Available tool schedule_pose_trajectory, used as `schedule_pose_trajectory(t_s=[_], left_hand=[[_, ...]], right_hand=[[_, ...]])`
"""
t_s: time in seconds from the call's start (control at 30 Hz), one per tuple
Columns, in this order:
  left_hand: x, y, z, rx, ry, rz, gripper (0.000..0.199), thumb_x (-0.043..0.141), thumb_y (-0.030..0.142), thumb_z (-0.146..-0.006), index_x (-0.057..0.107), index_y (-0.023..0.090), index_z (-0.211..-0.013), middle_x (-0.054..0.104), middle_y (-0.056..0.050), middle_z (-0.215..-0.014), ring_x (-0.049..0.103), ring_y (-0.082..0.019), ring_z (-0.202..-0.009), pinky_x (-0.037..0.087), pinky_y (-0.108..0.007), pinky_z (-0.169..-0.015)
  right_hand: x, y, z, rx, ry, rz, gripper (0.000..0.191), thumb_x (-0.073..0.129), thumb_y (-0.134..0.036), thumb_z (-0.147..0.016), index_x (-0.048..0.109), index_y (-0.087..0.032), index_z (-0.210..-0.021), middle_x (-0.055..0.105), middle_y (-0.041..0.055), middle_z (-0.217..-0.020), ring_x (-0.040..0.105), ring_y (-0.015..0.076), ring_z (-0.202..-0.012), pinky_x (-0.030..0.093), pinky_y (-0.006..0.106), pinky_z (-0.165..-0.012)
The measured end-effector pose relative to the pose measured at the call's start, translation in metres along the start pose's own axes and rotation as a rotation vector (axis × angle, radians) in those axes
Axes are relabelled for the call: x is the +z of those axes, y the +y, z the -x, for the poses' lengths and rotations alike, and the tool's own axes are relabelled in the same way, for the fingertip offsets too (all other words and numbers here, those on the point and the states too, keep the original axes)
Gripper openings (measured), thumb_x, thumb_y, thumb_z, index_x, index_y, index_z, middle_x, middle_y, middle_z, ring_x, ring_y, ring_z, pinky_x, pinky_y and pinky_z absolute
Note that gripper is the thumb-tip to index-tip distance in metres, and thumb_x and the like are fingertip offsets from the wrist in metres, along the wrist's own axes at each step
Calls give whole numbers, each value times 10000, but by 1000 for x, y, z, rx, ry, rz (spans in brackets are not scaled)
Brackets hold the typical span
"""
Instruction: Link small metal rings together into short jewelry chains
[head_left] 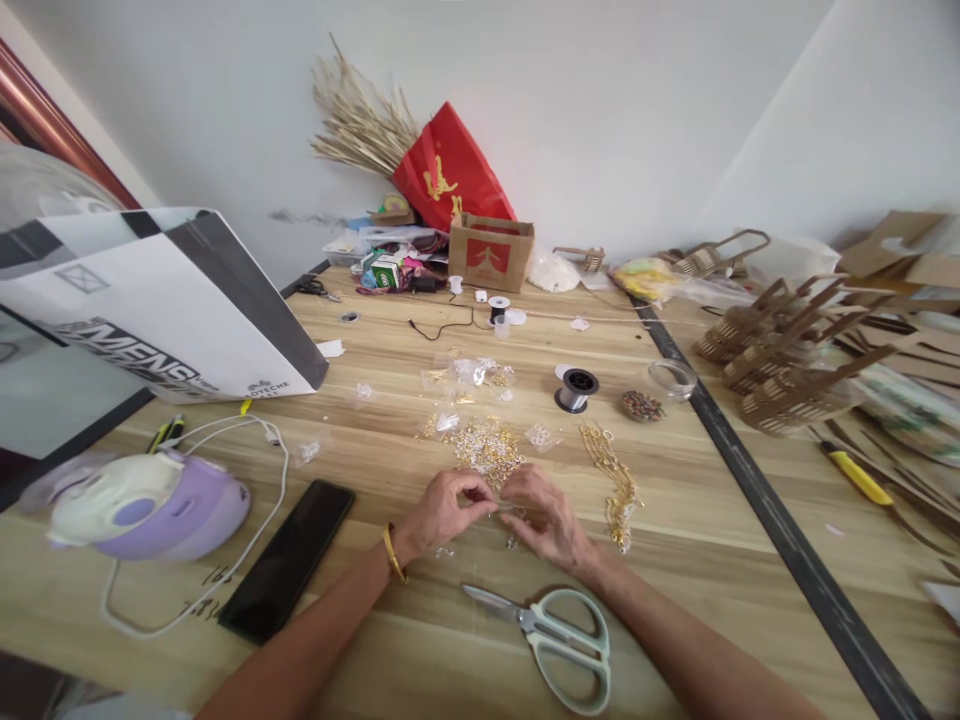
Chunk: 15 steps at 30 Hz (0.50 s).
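Note:
Low in the middle of the head view, my left hand [448, 512] has thumb and fingers pinched together on something too small to make out. Facing it, my right hand [546, 520] curls with its fingertips drawn in around a small thing, nearly touching the left fingertips. Just beyond both hands lies a pile of gold and silver beads [487, 450]. Scissors [559, 640] with pale green handles lie below my right hand. Gold chains [615, 485] are spread out to the right, and a few tiny clear pieces [445, 551] rest by my left wrist.
A black phone [289, 560] and a purple-white bottle [161, 505] are at left, with a white cable looped around. A wire spool [576, 390], a glass jar [670, 380] and small bags stand beyond the hands. Woven baskets [795, 390] and a yellow cutter [859, 473] lie right.

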<state>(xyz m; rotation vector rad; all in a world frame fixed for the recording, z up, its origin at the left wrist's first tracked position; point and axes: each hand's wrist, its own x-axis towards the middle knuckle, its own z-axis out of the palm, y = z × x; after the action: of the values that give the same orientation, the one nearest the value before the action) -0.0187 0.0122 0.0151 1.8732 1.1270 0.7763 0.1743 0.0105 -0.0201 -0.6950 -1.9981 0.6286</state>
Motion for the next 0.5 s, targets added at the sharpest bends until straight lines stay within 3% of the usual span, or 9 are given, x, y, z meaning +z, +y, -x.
schedule_pose_trajectory(t_s=[0.07,0.5], left_hand=[[0,1,0,29,6,-26,75,652,175,-743,658,137,-679,648,-22,-670,569,-131,-660,450,-237,-658],[-3,-5,-14,40,56,-80,77,618,159,-765,637,136,-694,652,-29,-704,575,-130,-676,457,-236,-674]], right_hand=[[1,0,-1,24,-17,19,88,534,-237,-886,598,-210,-941,614,59,-822,557,198,-794,455,364,-735],[1,8,1,122,26,42,124,495,-236,-905,615,-206,-892,614,52,-757,549,191,-742,446,345,-704]])
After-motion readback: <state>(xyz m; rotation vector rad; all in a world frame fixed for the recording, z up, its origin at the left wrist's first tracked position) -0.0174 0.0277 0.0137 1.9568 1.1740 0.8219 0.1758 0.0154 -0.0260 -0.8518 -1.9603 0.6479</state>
